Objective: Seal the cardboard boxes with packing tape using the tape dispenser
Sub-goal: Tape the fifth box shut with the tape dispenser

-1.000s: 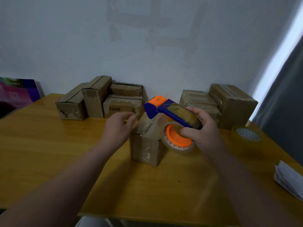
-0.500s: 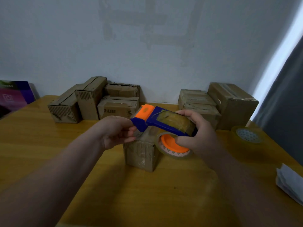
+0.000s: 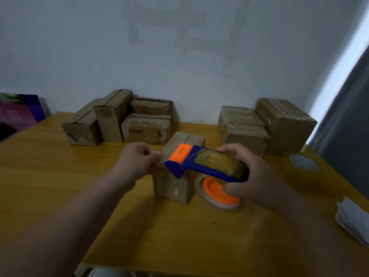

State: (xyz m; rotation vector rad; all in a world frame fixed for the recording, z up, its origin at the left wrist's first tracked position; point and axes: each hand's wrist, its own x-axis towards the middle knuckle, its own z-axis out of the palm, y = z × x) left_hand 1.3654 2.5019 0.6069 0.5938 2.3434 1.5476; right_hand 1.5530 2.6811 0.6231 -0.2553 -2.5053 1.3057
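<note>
Dispenser (image 3: 207,164), blue with an orange tip, is held in the air over a small cardboard box (image 3: 175,188) that stands at the middle of a wooden table (image 3: 60,176). The right hand (image 3: 257,172) grips its rear, with fingers curled over the far side and the thumb underneath against the orange hub of its roll (image 3: 217,194). The dispenser's tip points left. There the left hand (image 3: 135,162) has its fingers curled, thumb against fingertips, pinching a faint, clear tape end (image 3: 160,159) right at the tip and above the box's near left top edge. The box's top flaps meet in a seam. At the far edge of the table, against a pale wall, sit a left cluster (image 3: 111,120) of worn boxes and a right cluster (image 3: 265,126). A spare roll (image 3: 301,166) lies flat to the right of the hands. A white cloth (image 3: 353,218) sits at the near right edge, and a purple panel (image 3: 18,114) leans at the far left.
</note>
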